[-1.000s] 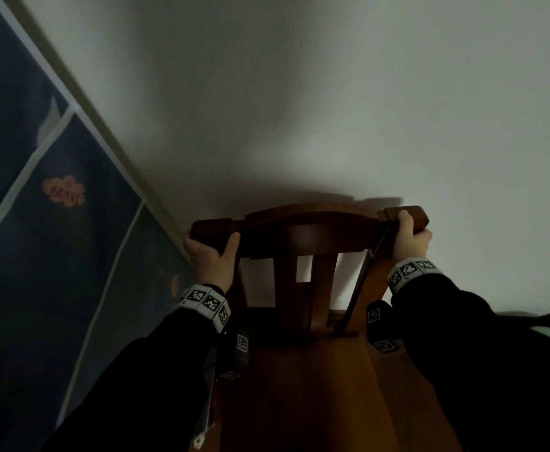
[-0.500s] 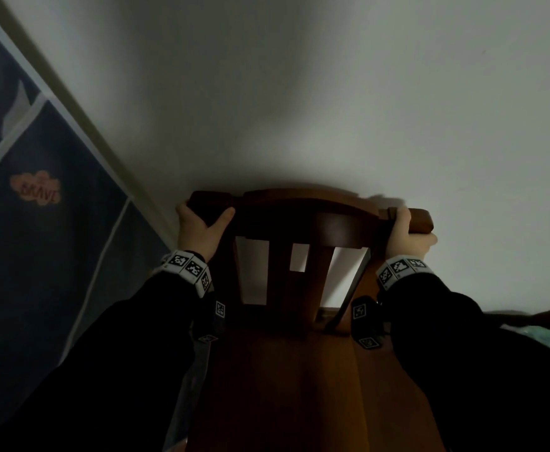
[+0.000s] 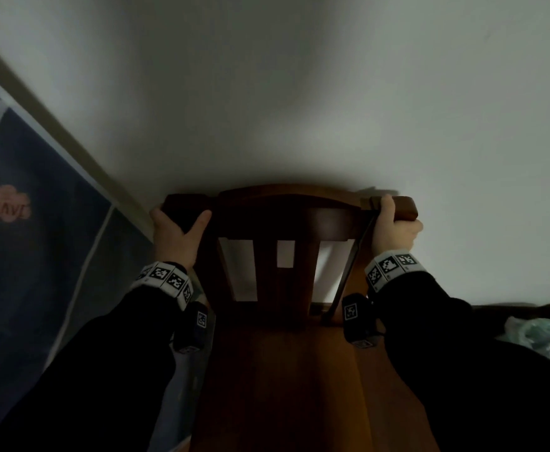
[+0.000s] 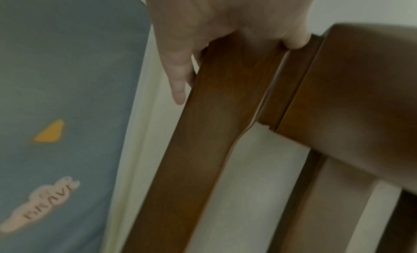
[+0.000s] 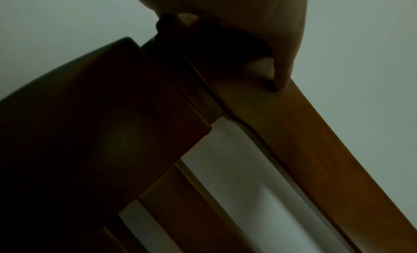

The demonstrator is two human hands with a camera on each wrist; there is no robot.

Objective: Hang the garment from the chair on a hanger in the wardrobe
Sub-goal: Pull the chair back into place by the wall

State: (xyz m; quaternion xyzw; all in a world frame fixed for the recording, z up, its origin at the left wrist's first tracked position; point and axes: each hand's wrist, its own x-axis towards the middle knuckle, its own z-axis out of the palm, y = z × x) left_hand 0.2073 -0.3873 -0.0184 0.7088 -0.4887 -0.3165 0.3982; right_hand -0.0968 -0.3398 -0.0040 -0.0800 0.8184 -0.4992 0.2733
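**Both hands on a bare chair; garment nowhere in view**

Fingers [image 4: 180, 89] of the left hand [image 3: 174, 239] are wrapped over the left end of the dark brown wooden chair's [image 3: 286, 370] top rail, thumb on the near face; the left wrist view shows them curled behind the post. The right hand [image 3: 392, 230] grips the right end of the same rail, its fingers [image 5: 286, 64] folded down over the wood. Neither hand holds cloth or a hanger.

As for progress, the chair back and its seat look bare: no garment hangs on the rail or lies on the seat, as far as the dim pictures show. No garment, hanger or wardrobe can be made out in any view, so I cannot tell whether the hanging is already done or not yet begun. The two-handed grip suggests the chair itself is being handled, set against the plain pale wall [image 3: 332, 93].

To the left hangs a dark blue fabric panel [image 3: 32, 256] with a pink cloud patch reading "BRAVE" [image 3: 3, 207]. At the right edge lies something pale green and crumpled [image 3: 547, 337], too dim to identify.
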